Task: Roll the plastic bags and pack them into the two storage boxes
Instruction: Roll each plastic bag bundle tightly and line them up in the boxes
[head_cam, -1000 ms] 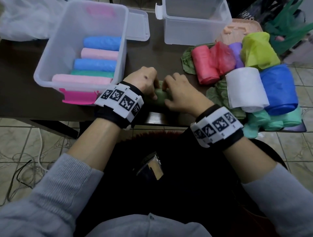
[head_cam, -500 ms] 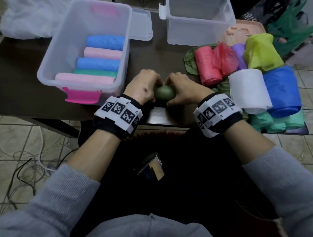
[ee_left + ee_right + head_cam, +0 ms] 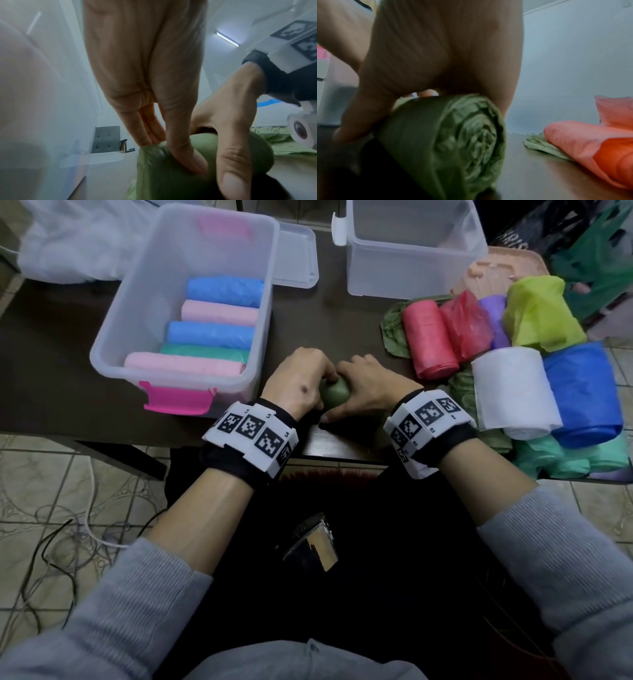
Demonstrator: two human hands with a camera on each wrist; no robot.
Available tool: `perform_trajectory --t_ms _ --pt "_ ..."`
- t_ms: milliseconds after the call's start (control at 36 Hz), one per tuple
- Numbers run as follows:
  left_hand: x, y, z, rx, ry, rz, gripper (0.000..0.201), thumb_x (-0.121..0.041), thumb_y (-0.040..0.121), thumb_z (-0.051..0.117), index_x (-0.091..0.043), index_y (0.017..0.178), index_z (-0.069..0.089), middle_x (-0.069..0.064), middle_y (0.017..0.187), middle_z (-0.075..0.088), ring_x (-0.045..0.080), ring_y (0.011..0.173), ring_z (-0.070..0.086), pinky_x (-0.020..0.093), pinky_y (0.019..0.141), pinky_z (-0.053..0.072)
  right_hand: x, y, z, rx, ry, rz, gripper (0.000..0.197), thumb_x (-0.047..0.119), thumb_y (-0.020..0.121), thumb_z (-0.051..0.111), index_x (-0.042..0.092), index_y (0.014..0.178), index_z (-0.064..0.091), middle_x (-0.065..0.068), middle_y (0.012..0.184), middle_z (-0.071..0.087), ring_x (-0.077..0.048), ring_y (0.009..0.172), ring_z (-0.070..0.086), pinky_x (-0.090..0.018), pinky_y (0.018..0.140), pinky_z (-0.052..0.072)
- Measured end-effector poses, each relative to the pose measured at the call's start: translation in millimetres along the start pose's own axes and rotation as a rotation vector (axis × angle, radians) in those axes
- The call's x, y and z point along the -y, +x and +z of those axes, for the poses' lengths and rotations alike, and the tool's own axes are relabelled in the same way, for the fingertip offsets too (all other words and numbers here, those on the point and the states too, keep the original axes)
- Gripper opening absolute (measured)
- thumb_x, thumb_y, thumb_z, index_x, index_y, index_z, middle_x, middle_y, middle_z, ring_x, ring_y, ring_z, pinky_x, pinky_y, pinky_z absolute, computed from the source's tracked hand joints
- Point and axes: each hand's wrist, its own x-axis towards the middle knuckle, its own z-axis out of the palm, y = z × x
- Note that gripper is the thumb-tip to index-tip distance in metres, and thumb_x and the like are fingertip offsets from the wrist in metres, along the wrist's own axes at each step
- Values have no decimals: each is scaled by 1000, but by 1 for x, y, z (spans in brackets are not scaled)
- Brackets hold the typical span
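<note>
Olive-green rolled plastic bag (image 3: 335,396): tight spiral roll, lying on its side at frame centre, near surface edge. Clear storage box with pink latch (image 3: 144,313), upper left: five rolls side by side, blue, pink, blue, teal, pink. Second clear storage box (image 3: 411,273), top centre. Loose pile of coloured bags and rolls (image 3: 513,364), right.

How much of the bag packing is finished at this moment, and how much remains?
Done: five rolls lie in the left storage box. In hand: the left hand and right hand grip a rolled green bag near the table edge. Left: that roll, the pile of bags at the right, and the second box, seemingly empty.
</note>
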Motion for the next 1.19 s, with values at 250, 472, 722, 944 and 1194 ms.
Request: perform_trajectory --t_ms 250,472,722,944,1194 --pt "-4 -3 0 53 16 28 60 -3 66 79 -19 122 64 9 120 62 26 111 57 31 94 44 2 -17 13 -108 -18 -17 67 67 74 59 11 108 47 -10 114 54 -29 109 48 -39 84 37" --pt "-8 -12 -5 3 -134 119 50 -5 74 71 -20 122 64 4 118 65 18 113 57 19 93 40 -3 -22 16 -98 143 41 79 68 71 60 13 125 42 -8 123 49 -31 111 53 -42 89 45" --pt "-4 -38 -64 -539 -392 128 38 -18 88 61 -16 126 59 -4 128 59 -5 109 47 3 96 32 5 -22 -7 -212 621 80 44 53 79 67 17 98 49 -1 98 59 -14 87 57 -27 75 45" --pt "70 -69 -103 -841 -254 -377 46 -29 96 45 -10 138 44 6 141 47 18 131 41 16 101 26 53 -4 -55 -349 857 -102 38 45 82 68 13 99 57 9 83 60 6 68 57 -11 60 45" --pt "108 -74 -102 -608 -594 -721 49 -44 96 40 -4 79 62 21 114 61 32 109 55 32 85 40 125 27 -92 -464 611 -288 55 48 79 69 11 114 48 8 95 55 -7 87 53 -20 71 42"
